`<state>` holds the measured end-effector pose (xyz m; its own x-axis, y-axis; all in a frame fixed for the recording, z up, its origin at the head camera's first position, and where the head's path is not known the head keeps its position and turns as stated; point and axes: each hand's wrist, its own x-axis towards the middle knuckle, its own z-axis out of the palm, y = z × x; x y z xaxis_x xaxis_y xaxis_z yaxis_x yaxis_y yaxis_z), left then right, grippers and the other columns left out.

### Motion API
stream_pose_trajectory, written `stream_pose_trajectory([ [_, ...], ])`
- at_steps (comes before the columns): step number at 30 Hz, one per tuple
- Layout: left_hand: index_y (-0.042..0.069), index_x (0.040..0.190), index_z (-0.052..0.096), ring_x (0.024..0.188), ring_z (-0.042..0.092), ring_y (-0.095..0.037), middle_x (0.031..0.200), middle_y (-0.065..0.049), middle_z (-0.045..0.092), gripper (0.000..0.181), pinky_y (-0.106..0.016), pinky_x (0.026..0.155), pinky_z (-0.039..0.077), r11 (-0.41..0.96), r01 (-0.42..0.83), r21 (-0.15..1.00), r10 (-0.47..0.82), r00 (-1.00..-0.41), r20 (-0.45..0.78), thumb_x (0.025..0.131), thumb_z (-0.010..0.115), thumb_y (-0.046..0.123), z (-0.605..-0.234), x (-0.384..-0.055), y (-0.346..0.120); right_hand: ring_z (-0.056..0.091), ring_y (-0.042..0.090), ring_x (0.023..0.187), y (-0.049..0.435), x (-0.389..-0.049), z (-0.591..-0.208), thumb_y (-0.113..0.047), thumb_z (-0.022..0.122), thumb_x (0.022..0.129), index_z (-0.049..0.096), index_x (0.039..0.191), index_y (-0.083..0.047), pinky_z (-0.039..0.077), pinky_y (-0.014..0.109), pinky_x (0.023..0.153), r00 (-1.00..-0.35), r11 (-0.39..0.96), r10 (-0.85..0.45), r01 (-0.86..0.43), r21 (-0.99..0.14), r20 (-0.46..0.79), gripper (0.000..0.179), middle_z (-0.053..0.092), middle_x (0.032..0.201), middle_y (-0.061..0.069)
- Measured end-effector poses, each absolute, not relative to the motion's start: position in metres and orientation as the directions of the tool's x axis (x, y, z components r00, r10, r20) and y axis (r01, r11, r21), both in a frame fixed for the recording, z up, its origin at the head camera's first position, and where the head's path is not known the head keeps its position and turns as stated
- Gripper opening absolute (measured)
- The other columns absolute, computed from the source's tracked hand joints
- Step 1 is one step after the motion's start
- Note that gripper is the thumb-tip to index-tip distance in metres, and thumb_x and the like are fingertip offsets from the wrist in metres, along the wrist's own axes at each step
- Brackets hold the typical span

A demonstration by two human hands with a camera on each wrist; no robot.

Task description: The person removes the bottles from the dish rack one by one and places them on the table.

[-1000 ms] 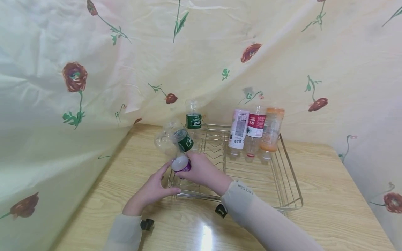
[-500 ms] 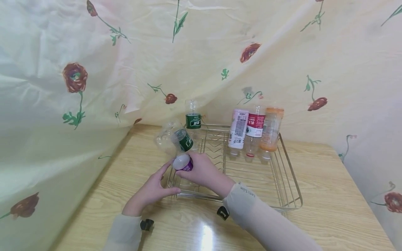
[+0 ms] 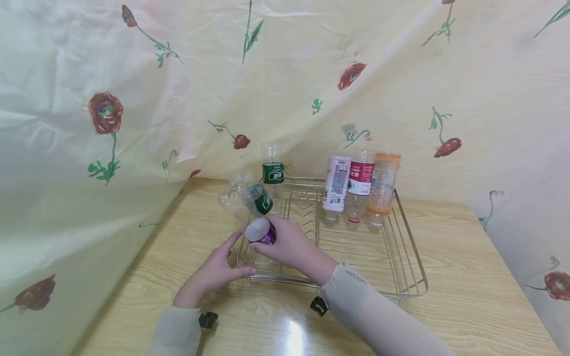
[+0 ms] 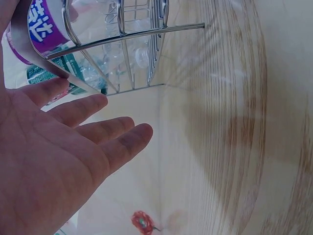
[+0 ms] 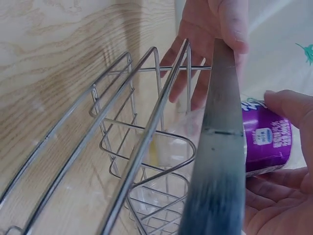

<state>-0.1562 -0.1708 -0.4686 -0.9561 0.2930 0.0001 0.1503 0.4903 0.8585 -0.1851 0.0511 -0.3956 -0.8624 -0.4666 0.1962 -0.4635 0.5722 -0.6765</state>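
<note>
My right hand (image 3: 296, 244) grips an upside-down plastic bottle with a purple label (image 3: 268, 238), its base turned up, at the near left corner of a metal wire dish rack (image 3: 356, 242). In the right wrist view the thumb and fingers lie around the purple label, and the bottle's clear lower part is inside the rack. At the same corner my left hand (image 3: 213, 272) has its fingers spread and extended, close to the rim and the bottle. The left wrist view shows the left palm (image 4: 54, 161) facing the rack; whether the fingertips touch the bottle is hard to tell.
Two green-labelled bottles, one upright (image 3: 273, 173) and one tilted (image 3: 261, 199), stand in the rack's left side. A pink-white bottle (image 3: 336, 184), a red-labelled bottle (image 3: 359, 178) and an orange bottle (image 3: 384, 184) lean upside down at the back right. A flowered cloth (image 3: 285, 89) hangs behind the wooden table (image 3: 463, 277).
My right hand has shifted slightly to the right with the purple-labelled bottle, whose tilt has changed a little. My left hand has stayed almost in place.
</note>
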Motion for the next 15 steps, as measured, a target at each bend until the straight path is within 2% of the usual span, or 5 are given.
stream_pose_trajectory([
  [9,0.019,0.163,0.024,0.137,0.034,-0.055,0.163,-0.021,0.025,0.105,-0.069,0.108,0.033,0.499,0.138,0.855,0.287,-0.958,-0.013,0.082,0.087,0.038,-0.469,-0.155,-0.171,0.065,0.01,0.084,0.058,-0.181,-0.388,-0.035,0.085,0.085,0.062,0.116,-0.01,0.056,0.025,0.071,-0.851,0.544,-0.453,-0.5,-0.674,0.265,0.046,0.068,0.098,-0.002],
  [15,0.024,0.163,0.023,0.139,0.033,-0.053,0.164,-0.018,0.024,0.105,-0.066,0.109,0.032,0.492,0.185,0.851,0.318,-0.948,0.022,0.082,0.086,0.042,-0.468,-0.155,-0.171,0.064,0.011,0.086,0.063,-0.179,-0.383,-0.037,0.084,0.086,0.061,0.121,-0.008,0.057,0.027,0.072,-0.851,0.554,-0.448,-0.505,-0.662,0.274,0.051,0.068,0.102,0.001],
])
